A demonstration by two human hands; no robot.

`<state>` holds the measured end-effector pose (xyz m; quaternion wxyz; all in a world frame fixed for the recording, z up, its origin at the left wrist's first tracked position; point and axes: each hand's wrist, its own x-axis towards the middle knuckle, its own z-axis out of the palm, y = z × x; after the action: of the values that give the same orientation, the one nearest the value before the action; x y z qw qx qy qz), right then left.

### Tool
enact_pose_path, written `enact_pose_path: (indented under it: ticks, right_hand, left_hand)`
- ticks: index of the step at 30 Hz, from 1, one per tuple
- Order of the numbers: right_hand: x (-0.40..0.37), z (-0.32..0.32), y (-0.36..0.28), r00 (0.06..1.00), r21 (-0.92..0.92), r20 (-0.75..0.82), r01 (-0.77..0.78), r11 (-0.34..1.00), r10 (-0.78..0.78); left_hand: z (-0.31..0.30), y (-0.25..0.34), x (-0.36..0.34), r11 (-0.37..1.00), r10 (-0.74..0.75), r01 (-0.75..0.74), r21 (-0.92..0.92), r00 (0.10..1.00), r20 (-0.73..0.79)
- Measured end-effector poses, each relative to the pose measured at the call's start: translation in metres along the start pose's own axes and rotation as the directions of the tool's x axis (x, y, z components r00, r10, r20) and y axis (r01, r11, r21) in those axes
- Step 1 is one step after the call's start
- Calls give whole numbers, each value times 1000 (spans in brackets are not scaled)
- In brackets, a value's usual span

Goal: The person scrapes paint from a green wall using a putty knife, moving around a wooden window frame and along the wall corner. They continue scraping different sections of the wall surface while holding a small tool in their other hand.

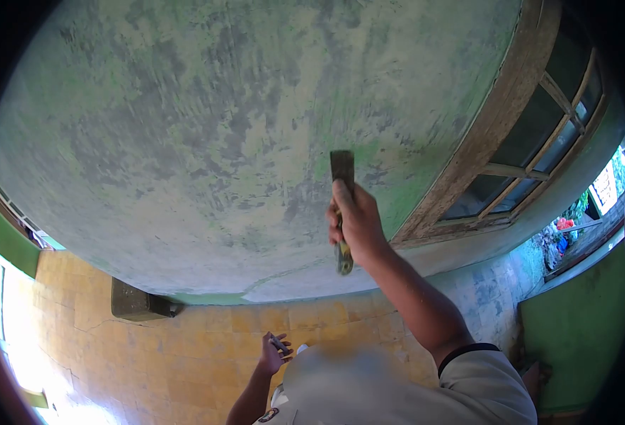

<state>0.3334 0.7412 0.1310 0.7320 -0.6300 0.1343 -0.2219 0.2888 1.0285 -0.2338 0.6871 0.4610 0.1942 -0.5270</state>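
Observation:
My right hand (356, 221) is raised and closed around a scraper (342, 168) whose flat dark blade points up and lies against a worn wall (206, 134) of patchy green and grey paint. The scraper's yellowish handle end sticks out below my fist. My left hand (273, 355) hangs lower, near my body, with its fingers curled around a small dark object (280, 345) that I cannot identify. My pale short sleeve with a dark trim (479, 375) shows at the bottom right.
A wooden-framed window (532, 134) is set in the wall to the right. Below lies a yellow tiled floor (178, 361), with a grey block (137, 301) at the wall's foot. A green low wall (581, 333) and plants (560, 237) are at the right.

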Motion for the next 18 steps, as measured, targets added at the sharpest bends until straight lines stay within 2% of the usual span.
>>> enact_pose_path:
  ticks: [4,6,7,9,10,11,12,13,14,15,16,17,18]
  right_hand:
    - [-66,4,38,965,47,106,-246,968,240]
    - [-94,-8,83,909,104,149,-405,908,389]
    - [-106,-14,101,891,108,127,-449,887,435]
    - [-125,-29,130,860,84,159,-502,861,486]
    - [-133,-32,136,824,54,168,-555,830,540]
    - [-142,-37,145,810,-5,190,-564,826,554]
    - [-151,-40,153,789,-21,216,-585,811,575]
    - [-162,-43,150,778,-128,251,-563,817,576]
    - [-166,-41,143,777,-220,297,-510,831,555]
    - [-170,-43,137,788,-211,304,-492,845,535]
    - [-173,-45,131,755,-281,348,-481,830,556]
    - [-175,-50,128,722,-350,382,-465,813,577]
    - [-175,-55,127,740,-340,377,-449,826,557]
  left_hand:
    - [7,6,-8,997,37,-36,-75,999,10]
    - [4,4,-5,966,79,-60,-251,995,65]
    - [5,3,-3,966,89,-69,-249,994,70]
    - [15,2,-1,957,227,-218,-191,973,28]
    - [26,4,-6,936,286,-248,-248,950,129]
    - [40,9,-11,931,306,-267,-248,942,136]
    - [58,17,-18,911,406,-370,-185,884,232]
    - [76,25,-28,871,488,-475,-124,809,329]
    - [109,44,-45,844,537,-508,-175,786,308]
    - [138,48,-56,825,564,-513,-236,775,287]
    - [145,51,-51,838,540,-499,-220,817,201]
    - [147,54,-45,835,547,-509,-208,808,219]
    - [148,54,-39,835,538,-497,-234,828,160]
